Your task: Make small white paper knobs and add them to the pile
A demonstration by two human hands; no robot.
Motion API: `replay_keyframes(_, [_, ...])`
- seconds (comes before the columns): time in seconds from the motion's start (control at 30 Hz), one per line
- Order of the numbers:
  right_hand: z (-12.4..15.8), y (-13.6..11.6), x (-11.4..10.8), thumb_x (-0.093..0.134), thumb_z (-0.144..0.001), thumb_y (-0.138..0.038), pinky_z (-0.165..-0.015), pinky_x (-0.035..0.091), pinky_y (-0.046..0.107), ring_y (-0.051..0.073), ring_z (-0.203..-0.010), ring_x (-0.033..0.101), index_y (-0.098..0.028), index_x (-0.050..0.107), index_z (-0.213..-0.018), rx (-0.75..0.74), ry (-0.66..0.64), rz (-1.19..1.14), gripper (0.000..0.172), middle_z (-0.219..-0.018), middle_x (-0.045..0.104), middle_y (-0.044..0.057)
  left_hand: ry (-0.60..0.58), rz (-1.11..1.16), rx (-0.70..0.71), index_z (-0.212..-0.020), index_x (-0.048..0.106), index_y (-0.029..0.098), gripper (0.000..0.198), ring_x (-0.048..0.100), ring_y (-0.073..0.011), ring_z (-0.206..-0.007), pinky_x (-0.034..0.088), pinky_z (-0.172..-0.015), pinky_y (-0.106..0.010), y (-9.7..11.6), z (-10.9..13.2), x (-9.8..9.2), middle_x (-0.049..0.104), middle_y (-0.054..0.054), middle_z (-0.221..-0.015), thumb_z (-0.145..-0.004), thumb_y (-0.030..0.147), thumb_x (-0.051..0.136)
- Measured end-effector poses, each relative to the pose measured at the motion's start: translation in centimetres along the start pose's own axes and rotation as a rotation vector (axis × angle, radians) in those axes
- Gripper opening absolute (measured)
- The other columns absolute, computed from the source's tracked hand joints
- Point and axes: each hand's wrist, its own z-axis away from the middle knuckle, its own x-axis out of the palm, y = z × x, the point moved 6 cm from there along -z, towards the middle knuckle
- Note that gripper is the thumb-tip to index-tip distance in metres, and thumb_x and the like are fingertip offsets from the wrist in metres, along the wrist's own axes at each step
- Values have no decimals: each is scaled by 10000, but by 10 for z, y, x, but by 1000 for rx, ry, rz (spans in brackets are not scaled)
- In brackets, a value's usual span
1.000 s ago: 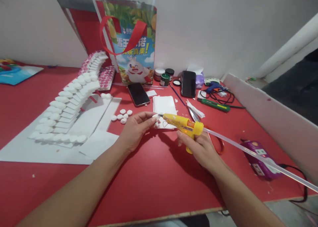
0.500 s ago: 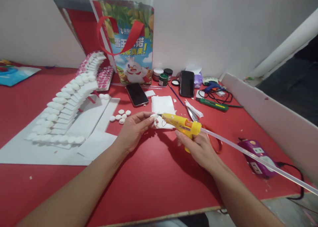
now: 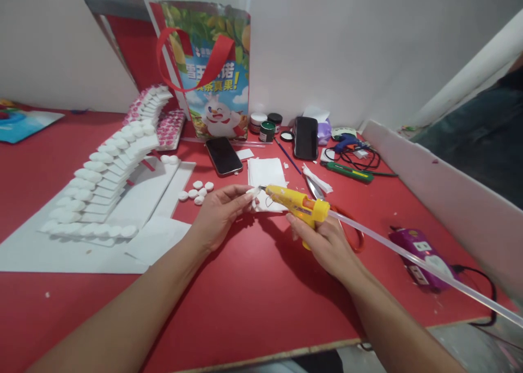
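Note:
My right hand (image 3: pixel 321 239) is wrapped round the grip of a yellow hot glue gun (image 3: pixel 292 199). A long clear glue stick (image 3: pixel 379 236) runs out of its back end. Between thumb and fingertips, my left hand (image 3: pixel 223 215) pinches a small piece of white paper (image 3: pixel 253 192), partly hidden by the fingers. The gun's nozzle meets or nearly meets that piece. Several round white paper balls (image 3: pixel 198 185) lie left of my left hand. White sheets (image 3: pixel 267 172) lie behind the nozzle. Farther left curves a white stepped model (image 3: pixel 110 166) edged with similar rounded pieces.
A phone (image 3: pixel 223 156) lies before a printed bag (image 3: pixel 216 73) with red handles. Behind are paint jars (image 3: pixel 267 130), another phone (image 3: pixel 306 138), scissors (image 3: pixel 314 188), a green-handled tool (image 3: pixel 349 171) and tangled cable. A purple power strip (image 3: pixel 420 256) sits right on the red table (image 3: pixel 253 307).
The view has shifted slightly, so the surroundings sit a little farther left. Both hands, the glue gun and the white piece keep nearly the same pose.

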Motion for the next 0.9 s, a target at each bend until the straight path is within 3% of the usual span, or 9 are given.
replay_keyframes(0.23, [-1,4,-5,538,-955,-562,-638,419,298,171,-647,571,-199,594,-620,19,64,-111,497,-667,620,29,-7,6,-9,-819,778,147,374,662,-121,-681,538,-705,-247,-1,1,1,743,-44,-758,-574,348,977])
replay_keyframes(0.33, [-2,15,-24,577,-922,-583,-655,438,308,198,-693,603,-188,657,-694,121,191,-115,464,-719,665,44,-23,-16,-5,-844,775,145,376,658,-128,-671,535,-686,-259,-1,1,0,740,-51,-761,-602,363,963])
replay_keyframes(0.47, [-2,35,-67,616,-880,-579,-628,428,305,204,-690,588,-179,704,-846,235,352,2,411,-757,671,32,-39,-28,-3,-881,771,142,376,657,-130,-677,526,-664,-258,-2,1,-2,744,-57,-792,-640,373,943])
replay_keyframes(0.57, [-4,53,-93,583,-854,-583,-588,380,318,198,-606,517,-198,607,-683,317,422,216,422,-597,548,18,-44,-22,2,-869,770,142,379,658,-124,-680,534,-679,-255,-2,1,-2,746,-54,-798,-629,374,951])
replay_keyframes(0.63, [-7,66,-99,546,-854,-595,-601,384,338,213,-596,517,-206,584,-662,362,409,289,436,-569,530,27,-51,-18,2,-867,771,144,386,653,-119,-672,532,-669,-249,-2,1,-1,745,-51,-799,-623,380,955])
replay_keyframes(0.77, [-14,81,-99,528,-856,-567,-706,452,376,279,-748,624,-179,689,-841,279,437,299,420,-736,664,89,-61,-15,1,-868,771,148,380,648,-121,-662,526,-642,-248,-3,2,1,735,-44,-787,-625,378,952])
replay_keyframes(0.9, [-14,101,-103,624,-805,-587,-597,441,369,243,-580,555,-250,535,-560,350,468,355,426,-517,522,43,-81,-13,7,-862,765,155,348,643,-123,-651,526,-628,-255,-2,3,2,730,-40,-777,-647,368,938])
